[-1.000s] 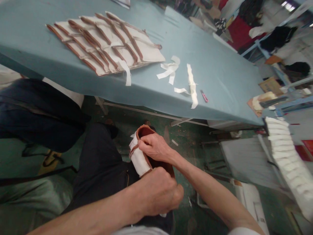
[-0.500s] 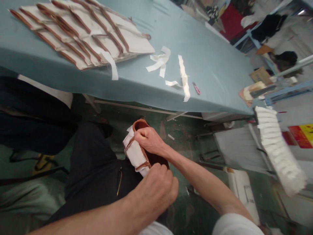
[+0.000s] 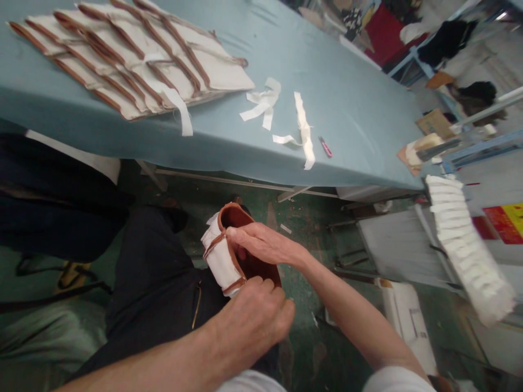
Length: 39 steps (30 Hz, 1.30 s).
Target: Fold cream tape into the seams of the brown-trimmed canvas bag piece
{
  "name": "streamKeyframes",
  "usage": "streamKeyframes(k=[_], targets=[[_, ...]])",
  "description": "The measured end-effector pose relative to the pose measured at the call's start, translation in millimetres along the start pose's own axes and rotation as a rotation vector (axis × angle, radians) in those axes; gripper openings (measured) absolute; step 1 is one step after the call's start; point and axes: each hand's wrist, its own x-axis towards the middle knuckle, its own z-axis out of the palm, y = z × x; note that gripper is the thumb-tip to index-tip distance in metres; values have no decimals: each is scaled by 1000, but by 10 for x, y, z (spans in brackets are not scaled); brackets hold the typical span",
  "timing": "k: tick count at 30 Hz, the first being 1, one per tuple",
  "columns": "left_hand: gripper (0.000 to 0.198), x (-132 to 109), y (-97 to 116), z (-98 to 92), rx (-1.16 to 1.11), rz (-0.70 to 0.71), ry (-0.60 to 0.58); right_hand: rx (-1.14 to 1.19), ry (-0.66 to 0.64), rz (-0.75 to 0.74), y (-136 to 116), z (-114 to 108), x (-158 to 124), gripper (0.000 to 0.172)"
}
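Both hands are at work on one white-and-brown piece (image 3: 220, 265), at seven o'clock from the centre of my feed, its brown lining showing through the opening. I have the left hand (image 3: 260, 309) closed over the near edge, fingertips hidden from me. I see the right hand (image 3: 265, 242) at the far part of the rim, thumb against the seamed edge and fingers inside; I can't tell how firmly it grips. Dark trousers (image 3: 157, 288) lie just beside the piece toward eight o'clock.

Beyond, I have the blue-covered desk (image 3: 359, 122) spanning ten to two o'clock. On it, overlapping brown-edged panels (image 3: 134, 62) lie at ten, loose white strips (image 3: 263, 100) at twelve, a longer crumpled strip (image 3: 303, 128) at one, and a pink-handled cutter (image 3: 326, 147) at two, near that strip.
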Motion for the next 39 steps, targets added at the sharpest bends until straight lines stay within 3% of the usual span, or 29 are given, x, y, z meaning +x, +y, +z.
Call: streamKeyframes(k=[6, 9, 15, 22, 26, 30, 32, 34, 37, 39], targets=[[11, -13, 16, 70, 23, -1, 72, -92, -198, 20, 1, -58, -272, 55], [9, -32, 32, 103, 31, 3, 52, -55, -311, -8, 63, -44, -312, 49], [6, -63, 52, 69, 47, 53, -13, 54, -421, 21, 125, 19, -247, 51], [12, -95, 81, 149, 62, 71, 34, 50, -593, 59, 45, 50, -109, 43], [16, -101, 109, 203, 57, 83, 40, 18, -603, 68, 117, 126, -57, 35], [19, -62, 133, 305, 88, 94, 38, 243, -566, 207, 293, 317, -84, 32], [19, -46, 118, 374, 199, 171, -1, 363, -484, 179, 383, 458, -129, 39], [15, -62, 53, 412, 601, 353, -145, 459, -366, 146, 472, 606, -174, 53], [24, -167, -149, 350, 1076, 446, -348, 498, -182, 217, 601, 774, -183, 67], [28, -260, -319, 238, 1373, 488, -466, 517, -146, 258, 642, 821, -149, 76]])
